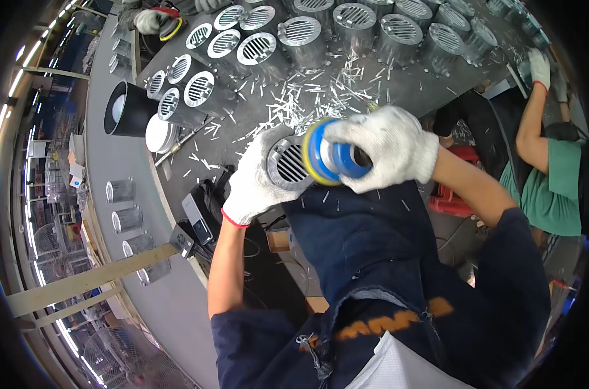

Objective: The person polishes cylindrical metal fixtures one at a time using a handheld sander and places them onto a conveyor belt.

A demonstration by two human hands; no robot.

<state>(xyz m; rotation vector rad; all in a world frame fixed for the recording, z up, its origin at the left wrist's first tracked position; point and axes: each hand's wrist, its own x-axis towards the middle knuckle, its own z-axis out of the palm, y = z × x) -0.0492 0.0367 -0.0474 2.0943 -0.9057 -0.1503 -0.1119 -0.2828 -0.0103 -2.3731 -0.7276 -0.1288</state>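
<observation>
My left grip [247, 175] is closed around a slotted metal canister [286, 163], its slotted end facing up. My right grip [386, 148] clasps a blue sander [316, 153] just right of it (touching or not, I can't tell). Farther left, a black tub [135, 111] holds something pale [118, 108].
</observation>
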